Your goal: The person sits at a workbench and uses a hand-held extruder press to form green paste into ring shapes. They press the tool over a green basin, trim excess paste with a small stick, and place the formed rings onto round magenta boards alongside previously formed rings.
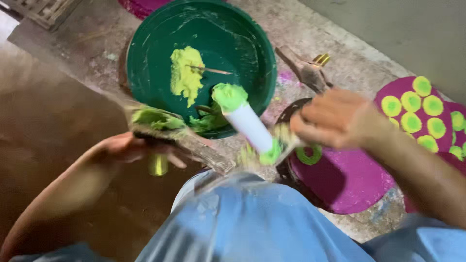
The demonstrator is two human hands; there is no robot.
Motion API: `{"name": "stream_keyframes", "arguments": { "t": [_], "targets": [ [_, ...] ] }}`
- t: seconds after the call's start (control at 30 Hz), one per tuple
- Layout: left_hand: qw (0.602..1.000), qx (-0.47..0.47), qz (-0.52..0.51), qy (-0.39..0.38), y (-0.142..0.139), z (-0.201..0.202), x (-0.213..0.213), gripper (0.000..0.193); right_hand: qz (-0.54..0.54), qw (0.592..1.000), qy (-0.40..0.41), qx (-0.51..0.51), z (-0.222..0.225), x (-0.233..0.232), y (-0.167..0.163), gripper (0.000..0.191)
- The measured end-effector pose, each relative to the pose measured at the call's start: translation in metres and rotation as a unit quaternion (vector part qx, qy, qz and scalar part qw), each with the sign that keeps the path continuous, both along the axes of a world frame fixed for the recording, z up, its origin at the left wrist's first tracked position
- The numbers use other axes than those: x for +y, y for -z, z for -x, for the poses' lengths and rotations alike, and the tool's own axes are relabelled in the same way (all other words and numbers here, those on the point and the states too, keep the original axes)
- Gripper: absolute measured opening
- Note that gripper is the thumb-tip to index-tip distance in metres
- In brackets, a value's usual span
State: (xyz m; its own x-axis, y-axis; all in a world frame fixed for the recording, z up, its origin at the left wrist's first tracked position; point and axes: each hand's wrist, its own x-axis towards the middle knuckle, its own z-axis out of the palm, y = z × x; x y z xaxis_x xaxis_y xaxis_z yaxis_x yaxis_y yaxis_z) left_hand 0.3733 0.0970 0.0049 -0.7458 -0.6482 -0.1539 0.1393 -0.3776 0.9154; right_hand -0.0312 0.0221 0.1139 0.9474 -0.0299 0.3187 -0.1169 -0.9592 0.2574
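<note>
My left hand (128, 148) grips a flat wooden board (194, 145) smeared with light green paste at its far end. My right hand (335, 119) holds a small tool that touches the near end of a white tube (250, 127); the tool itself is blurred. The tube is capped with green paste at both ends and lies across the board. Just beyond them sits a dark green basin (242, 39) holding a heap of yellow-green paste (184, 73) with a thin stick in it.
A magenta round disc (349, 177) with a green ring lies under my right hand. Another magenta disc (422, 109) with yellow-green dots sits at the right. My knees in blue trousers (242, 223) fill the foreground. Rough concrete floor all around.
</note>
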Motion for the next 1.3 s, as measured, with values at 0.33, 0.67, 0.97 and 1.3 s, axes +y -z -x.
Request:
{"name": "stream_keyframes", "arguments": {
  "t": [0.33,0.67,0.97,1.3],
  "targets": [
    [0.917,0.012,-0.002,-0.398,0.131,0.003,-0.019,0.034,-0.227,0.941,0.252,0.018,-0.124,-0.031,0.116,0.066],
    [0.796,0.113,0.204,-0.559,0.142,0.028,-0.052,0.063,-0.175,0.866,0.288,0.369,-0.126,-0.047,0.172,0.022],
    [0.750,0.301,0.026,-0.588,0.136,0.035,-0.053,0.064,-0.415,0.743,0.381,0.360,-0.152,0.007,0.153,0.047],
    [0.738,-0.131,0.309,-0.586,0.119,0.016,-0.062,0.066,-0.576,0.716,0.365,0.151,-0.105,0.022,0.070,0.044]
  ]
}}
